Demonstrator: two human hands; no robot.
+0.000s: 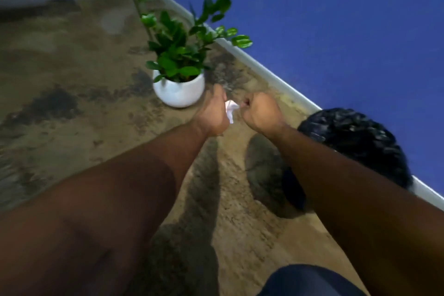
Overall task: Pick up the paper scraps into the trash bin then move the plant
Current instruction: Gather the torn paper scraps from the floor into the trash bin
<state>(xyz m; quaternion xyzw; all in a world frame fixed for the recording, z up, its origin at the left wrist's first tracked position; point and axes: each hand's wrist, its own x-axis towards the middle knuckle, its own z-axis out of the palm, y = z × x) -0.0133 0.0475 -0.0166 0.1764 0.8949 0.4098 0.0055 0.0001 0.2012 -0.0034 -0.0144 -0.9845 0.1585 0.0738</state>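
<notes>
A green leafy plant [179, 53] grows in a round white pot [179, 91] on the floor near the wall. Just right of the pot, my left hand [213, 113] is closed around white paper scraps [230, 109], which stick out on its right side. My right hand [260, 113] is a fist close beside it, its fingers near the paper; whether it grips any scrap is hidden. To the right of my right forearm, against the wall, stands the trash bin [355, 142] lined with a black bag.
A blue wall [324, 19] with a pale skirting board [264, 72] runs diagonally on the right. The mottled brown floor [72, 79] stretches out to the left. A dark fabric patch [310, 281] shows at the bottom edge.
</notes>
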